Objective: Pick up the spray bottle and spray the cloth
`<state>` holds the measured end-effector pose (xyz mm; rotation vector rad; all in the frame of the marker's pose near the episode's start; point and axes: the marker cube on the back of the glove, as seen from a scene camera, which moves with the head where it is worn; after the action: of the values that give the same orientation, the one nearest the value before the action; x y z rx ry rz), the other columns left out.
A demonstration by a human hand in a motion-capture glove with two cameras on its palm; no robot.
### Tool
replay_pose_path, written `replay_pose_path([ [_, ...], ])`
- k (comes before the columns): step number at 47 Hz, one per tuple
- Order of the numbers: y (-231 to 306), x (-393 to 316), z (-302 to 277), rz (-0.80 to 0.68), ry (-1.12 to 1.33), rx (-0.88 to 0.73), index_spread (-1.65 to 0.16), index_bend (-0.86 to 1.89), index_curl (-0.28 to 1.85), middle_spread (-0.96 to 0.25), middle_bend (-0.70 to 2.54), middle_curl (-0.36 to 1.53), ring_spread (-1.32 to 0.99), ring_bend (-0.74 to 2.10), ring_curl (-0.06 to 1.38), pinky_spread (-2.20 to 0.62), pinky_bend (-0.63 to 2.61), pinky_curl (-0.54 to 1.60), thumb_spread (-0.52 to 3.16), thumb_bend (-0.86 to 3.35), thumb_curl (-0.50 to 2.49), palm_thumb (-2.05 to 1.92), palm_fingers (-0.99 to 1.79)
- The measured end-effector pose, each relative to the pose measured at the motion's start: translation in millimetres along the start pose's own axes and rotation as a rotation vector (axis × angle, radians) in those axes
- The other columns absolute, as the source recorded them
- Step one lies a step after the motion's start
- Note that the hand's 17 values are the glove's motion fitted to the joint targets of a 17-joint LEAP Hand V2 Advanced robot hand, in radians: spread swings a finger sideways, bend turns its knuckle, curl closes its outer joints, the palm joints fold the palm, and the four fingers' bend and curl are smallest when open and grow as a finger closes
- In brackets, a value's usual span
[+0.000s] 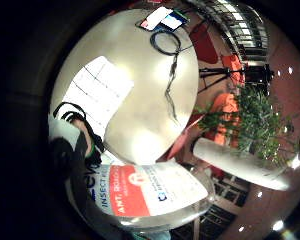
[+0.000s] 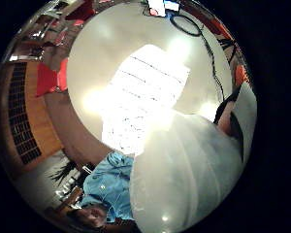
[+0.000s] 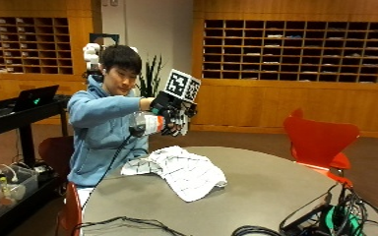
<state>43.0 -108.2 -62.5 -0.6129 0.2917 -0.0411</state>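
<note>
While the cloth (image 3: pixel 176 169) lies spread on the round table (image 3: pixel 261 191), the person's gloved right hand (image 3: pixel 169 115) is raised well above it with the spray bottle (image 3: pixel 143 124) in its grasp, the fingers curled round the bottle. Judging from how things stand, the first part of the task is done: the bottle is off the table and held in the air, over the near edge of the cloth. What seems left is the spraying itself; no mist shows in any view, and whether the cloth is already wet cannot be told. Which way the nozzle faces is hard to make out from the outside view, so the person may yet need to turn it down toward the cloth.

Seen from the palm, the bottle fills much of both views. From the little finger side it shows a pale, translucent body (image 1: pixel 155 200) with a label in red and white; the words "INSECT" and "ANT" can be read on it. From the thumb side its rounded, cloudy wall (image 2: pixel 184 174) is all that shows, with no label on that face.

Below the hand, the cloth (image 2: pixel 145 92) is white with thin dark lines crossing in a grid, rumpled and partly folded. It rests on the table's grey top, well apart from the coil of black cable (image 1: pixel 165 42) at the far edge.
</note>
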Motion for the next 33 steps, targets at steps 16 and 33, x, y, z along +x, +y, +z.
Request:
replay_pose_path([
  [16, -10.9, -15.3, 28.0, -0.021, 0.046, -0.065, -0.18, 0.47, 0.54, -0.13, 0.60, 0.51, -0.19, 0.61, 0.46, -0.25, 0.38, 0.39, 0.19, -0.03, 0.78, 0.88, 1.40],
  [33, 3.6, -8.8, 6.1, -0.013, 0.048, -0.014, -0.18, 0.47, 0.53, -0.13, 0.60, 0.50, -0.19, 0.61, 0.46, -0.25, 0.39, 0.39, 0.19, -0.03, 0.79, 0.88, 1.40],
])
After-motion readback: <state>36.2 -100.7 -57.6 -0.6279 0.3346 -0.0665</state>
